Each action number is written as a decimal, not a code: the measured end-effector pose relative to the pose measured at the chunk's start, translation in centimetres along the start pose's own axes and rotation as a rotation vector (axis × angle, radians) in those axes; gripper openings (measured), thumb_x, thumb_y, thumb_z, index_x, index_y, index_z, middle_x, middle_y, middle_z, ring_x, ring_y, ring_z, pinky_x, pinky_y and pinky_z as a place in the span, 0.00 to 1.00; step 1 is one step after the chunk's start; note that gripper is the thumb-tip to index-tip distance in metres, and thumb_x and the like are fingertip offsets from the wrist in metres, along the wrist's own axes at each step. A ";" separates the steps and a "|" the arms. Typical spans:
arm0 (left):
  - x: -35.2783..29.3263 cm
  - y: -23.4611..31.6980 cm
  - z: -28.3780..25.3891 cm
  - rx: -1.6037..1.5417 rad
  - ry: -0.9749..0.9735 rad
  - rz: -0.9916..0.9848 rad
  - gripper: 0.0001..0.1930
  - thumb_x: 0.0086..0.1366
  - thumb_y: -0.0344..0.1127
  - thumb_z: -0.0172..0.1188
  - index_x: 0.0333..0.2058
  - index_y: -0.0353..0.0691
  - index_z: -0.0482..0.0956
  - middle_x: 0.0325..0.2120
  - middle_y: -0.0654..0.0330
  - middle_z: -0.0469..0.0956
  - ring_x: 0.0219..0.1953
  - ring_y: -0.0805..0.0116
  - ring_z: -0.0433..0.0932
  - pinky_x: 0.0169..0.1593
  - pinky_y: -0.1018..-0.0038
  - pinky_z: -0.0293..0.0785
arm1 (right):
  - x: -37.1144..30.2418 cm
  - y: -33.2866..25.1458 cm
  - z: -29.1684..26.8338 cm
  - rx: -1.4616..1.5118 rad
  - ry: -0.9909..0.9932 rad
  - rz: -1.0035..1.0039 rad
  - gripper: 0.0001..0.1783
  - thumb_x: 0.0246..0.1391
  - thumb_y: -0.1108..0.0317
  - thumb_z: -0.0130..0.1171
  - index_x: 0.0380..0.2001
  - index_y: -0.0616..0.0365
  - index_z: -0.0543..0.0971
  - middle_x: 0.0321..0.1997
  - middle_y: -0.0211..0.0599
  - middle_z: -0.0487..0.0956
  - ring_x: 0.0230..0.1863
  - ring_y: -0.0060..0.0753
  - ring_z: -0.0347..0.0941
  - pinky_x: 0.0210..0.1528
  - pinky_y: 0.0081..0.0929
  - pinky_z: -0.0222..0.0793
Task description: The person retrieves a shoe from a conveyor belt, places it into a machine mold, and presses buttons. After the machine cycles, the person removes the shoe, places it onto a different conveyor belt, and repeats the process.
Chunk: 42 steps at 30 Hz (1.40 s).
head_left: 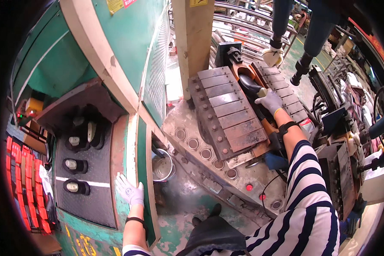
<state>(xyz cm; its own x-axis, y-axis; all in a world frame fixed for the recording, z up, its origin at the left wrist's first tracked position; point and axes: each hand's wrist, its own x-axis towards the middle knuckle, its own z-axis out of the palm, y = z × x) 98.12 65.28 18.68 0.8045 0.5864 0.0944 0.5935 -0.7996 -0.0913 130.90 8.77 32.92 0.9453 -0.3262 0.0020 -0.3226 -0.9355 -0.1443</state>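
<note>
My right hand [271, 102], in a pale glove, reaches forward into the machine. Its fingers close round the near end of a black shoe [248, 83], which lies in an orange cradle [242, 71] between two banks of metal plates [226, 111]. Part of the shoe is hidden under the hand. My left hand [130, 192], gloved too, lies with fingers spread on the edge of the green conveyor housing [128, 160], holding nothing. Beside it on the dark belt [85, 209] stand several black shoes on pale lasts, one of them a shoe [76, 187] near the hand.
A white bucket [163, 168] stands in the gap between housing and machine. Red buttons [249, 187] sit on the machine's near edge. Hanging cylinders [303, 64] come down at upper right. A beige post [194, 42] rises behind the plates. Red racks [23, 183] stand far left.
</note>
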 end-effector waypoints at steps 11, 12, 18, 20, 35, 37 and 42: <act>0.3 -1.1 -0.8 -0.337 0.093 0.043 0.43 0.48 0.46 0.64 0.61 0.31 0.62 0.66 0.46 0.56 0.70 0.45 0.48 0.71 0.54 0.44 | -8.5 1.5 -9.7 0.032 0.204 -0.156 0.41 0.38 0.50 0.69 0.56 0.54 0.71 0.53 0.47 0.79 0.55 0.49 0.74 0.56 0.40 0.67; 0.3 -1.6 -0.7 -0.330 0.114 0.031 0.41 0.49 0.47 0.64 0.60 0.32 0.64 0.65 0.46 0.57 0.70 0.47 0.49 0.70 0.54 0.44 | -9.9 1.1 -10.5 0.071 0.227 -0.176 0.41 0.38 0.49 0.69 0.56 0.55 0.71 0.53 0.48 0.79 0.55 0.50 0.74 0.56 0.41 0.67; 1.4 -2.4 1.9 -0.721 0.046 0.129 0.32 0.55 0.48 0.62 0.57 0.40 0.70 0.56 0.53 0.71 0.66 0.60 0.60 0.69 0.63 0.50 | -23.5 1.7 -12.4 0.373 0.377 -0.212 0.46 0.40 0.50 0.74 0.58 0.67 0.69 0.55 0.47 0.75 0.55 0.39 0.71 0.59 0.33 0.64; 2.0 -3.9 3.4 -1.241 -0.180 0.091 0.32 0.58 0.47 0.61 0.59 0.39 0.69 0.58 0.53 0.70 0.65 0.59 0.61 0.69 0.61 0.49 | -33.1 -6.2 -10.6 0.762 0.222 -0.265 0.41 0.43 0.58 0.74 0.58 0.65 0.70 0.53 0.39 0.75 0.52 0.32 0.71 0.57 0.29 0.65; 3.1 -21.9 -9.7 -2.294 -1.174 -0.145 0.29 0.67 0.57 0.52 0.54 0.38 0.72 0.48 0.57 0.77 0.46 0.64 0.79 0.53 0.67 0.75 | -67.7 -32.1 1.7 0.782 -0.328 -0.551 0.41 0.51 0.52 0.64 0.64 0.59 0.64 0.59 0.51 0.73 0.59 0.47 0.72 0.59 0.35 0.67; 7.1 -25.3 -7.8 -2.059 -1.068 -0.110 0.30 0.67 0.59 0.51 0.54 0.38 0.73 0.46 0.56 0.77 0.45 0.64 0.78 0.51 0.67 0.75 | -69.3 -30.5 1.4 0.780 -0.514 -0.428 0.36 0.55 0.53 0.60 0.63 0.57 0.65 0.56 0.48 0.76 0.57 0.43 0.74 0.57 0.34 0.69; 16.1 -28.7 -0.5 -1.974 -1.058 -0.172 0.31 0.66 0.59 0.52 0.55 0.39 0.73 0.51 0.55 0.77 0.51 0.61 0.76 0.57 0.65 0.72 | -76.7 -19.8 7.8 0.364 -0.219 -0.305 0.28 0.56 0.54 0.57 0.57 0.55 0.71 0.46 0.41 0.80 0.48 0.45 0.76 0.51 0.37 0.71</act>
<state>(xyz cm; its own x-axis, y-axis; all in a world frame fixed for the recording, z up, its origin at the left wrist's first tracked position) 94.04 97.67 23.31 0.8812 -0.0588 -0.4691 0.4182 0.5599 0.7153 65.15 53.38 27.90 0.9943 0.0258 -0.1037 -0.0302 -0.8632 -0.5040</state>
